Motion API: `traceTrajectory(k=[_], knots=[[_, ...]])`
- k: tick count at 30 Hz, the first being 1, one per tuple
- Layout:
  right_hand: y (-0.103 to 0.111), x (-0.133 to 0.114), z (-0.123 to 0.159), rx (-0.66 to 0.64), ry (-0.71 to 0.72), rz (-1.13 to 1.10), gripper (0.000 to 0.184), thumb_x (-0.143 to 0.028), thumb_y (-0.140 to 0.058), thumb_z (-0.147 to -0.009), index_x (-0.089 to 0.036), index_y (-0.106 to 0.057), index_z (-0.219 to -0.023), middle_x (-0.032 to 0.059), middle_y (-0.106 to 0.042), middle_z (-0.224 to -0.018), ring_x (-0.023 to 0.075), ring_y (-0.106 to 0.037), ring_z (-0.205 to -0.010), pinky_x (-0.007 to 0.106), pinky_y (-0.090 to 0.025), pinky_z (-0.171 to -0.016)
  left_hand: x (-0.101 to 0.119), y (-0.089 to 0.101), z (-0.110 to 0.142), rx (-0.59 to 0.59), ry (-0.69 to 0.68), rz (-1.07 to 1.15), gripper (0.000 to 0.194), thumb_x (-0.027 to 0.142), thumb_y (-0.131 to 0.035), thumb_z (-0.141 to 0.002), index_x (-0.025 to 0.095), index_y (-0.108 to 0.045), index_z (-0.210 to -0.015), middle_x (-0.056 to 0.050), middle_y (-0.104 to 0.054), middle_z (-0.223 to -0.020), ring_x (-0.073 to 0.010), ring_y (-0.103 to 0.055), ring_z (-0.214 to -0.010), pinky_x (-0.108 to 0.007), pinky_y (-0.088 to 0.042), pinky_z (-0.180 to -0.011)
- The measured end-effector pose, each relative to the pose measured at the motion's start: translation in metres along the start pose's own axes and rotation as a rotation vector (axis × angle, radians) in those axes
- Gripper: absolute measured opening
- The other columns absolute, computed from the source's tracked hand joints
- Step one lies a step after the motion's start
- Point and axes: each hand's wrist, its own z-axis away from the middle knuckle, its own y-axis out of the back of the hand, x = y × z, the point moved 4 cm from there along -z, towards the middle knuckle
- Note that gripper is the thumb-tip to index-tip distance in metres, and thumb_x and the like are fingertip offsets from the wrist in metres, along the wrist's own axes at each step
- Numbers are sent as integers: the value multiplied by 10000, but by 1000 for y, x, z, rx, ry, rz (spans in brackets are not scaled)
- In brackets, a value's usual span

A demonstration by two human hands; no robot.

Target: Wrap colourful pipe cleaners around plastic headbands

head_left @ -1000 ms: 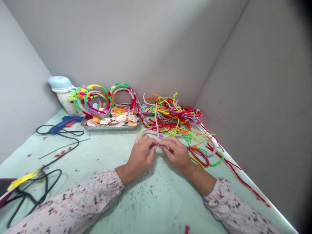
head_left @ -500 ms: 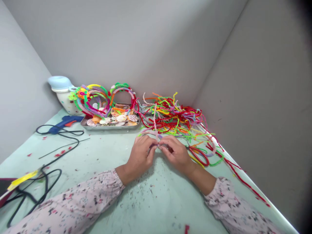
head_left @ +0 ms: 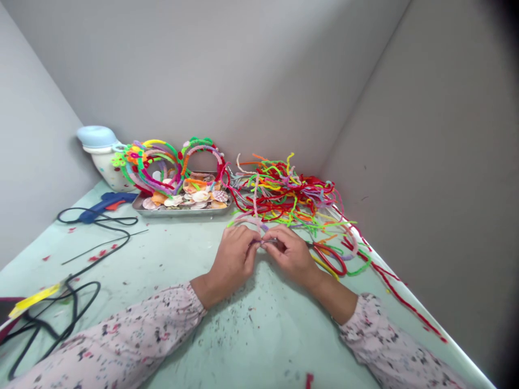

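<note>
The pale green tabletop is carrying everything. One tangled heap of pipe cleaners, too many to count, is spreading along the back edge toward the back right corner. Left of it, one metal tray is holding piled seashells. One headband is standing at the tray's right side; those at its left are overlapping beyond counting. One blue-lidded bottle is standing in the back left corner. Midway between the side edges, the left hand and right hand are pinching, fingertips together. One blue glue gun is lying near the left edge, and one pair of red-handled scissors just beside the right hand. One pale pink pipe cleaner is rising from between both hands' fingertips, its lower end clamped there; its top is leaning slightly farther left than a second ago, while the hands are keeping nearly the same place.
</note>
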Motion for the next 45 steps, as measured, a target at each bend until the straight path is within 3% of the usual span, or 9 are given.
traceTrajectory(k=[8,17,31,36,40,45], knots=[[-1,2,1,-12,-32,20,93,-195,-624,-832,-211,-628,-923,20,-608,-840,121,-499,-599,254,-447,-577,0,0,-1,0,9,-5,102,138,-474,-885,192,-551,-924,-31,-577,-844,-191,-526,-842,-369,-396,-801],[-2,3,2,-41,33,49,104,-183,-588,-847,-217,-617,-941,39,-621,-878,168,-573,-751,276,-472,-647,0,-1,0,-18,-10,-27,122,143,-460,-883,196,-559,-931,-36,-575,-833,-197,-523,-834,-374,-394,-793],[-2,0,1,-107,23,40,94,-141,-564,-842,-206,-590,-905,21,-579,-824,160,-553,-762,266,-448,-676,1,-2,1,-22,-22,-26,105,129,-475,-871,182,-553,-918,-31,-583,-830,-190,-522,-813,-363,-382,-781],[-1,2,2,-61,2,43,64,-179,-579,-850,-205,-602,-904,21,-586,-821,146,-530,-686,255,-435,-624,1,-2,0,-25,-6,-29,134,143,-467,-889,186,-556,-979,-35,-588,-851,-195,-531,-846,-370,-383,-808],[0,5,3,-8,-26,60,167,-205,-615,-832,-198,-600,-998,22,-599,-842,130,-494,-617,263,-440,-614,-2,-1,-1,2,19,-13,128,143,-472,-898,185,-558,-982,-38,-597,-893,-192,-537,-881,-365,-379,-820],[1,5,3,30,-46,75,123,-193,-587,-853,-194,-607,-975,32,-626,-875,142,-542,-677,267,-449,-637,-2,0,-2,7,37,-11,121,152,-464,-912,184,-572,-955,-26,-592,-869,-180,-533,-863,-357,-375,-824]])
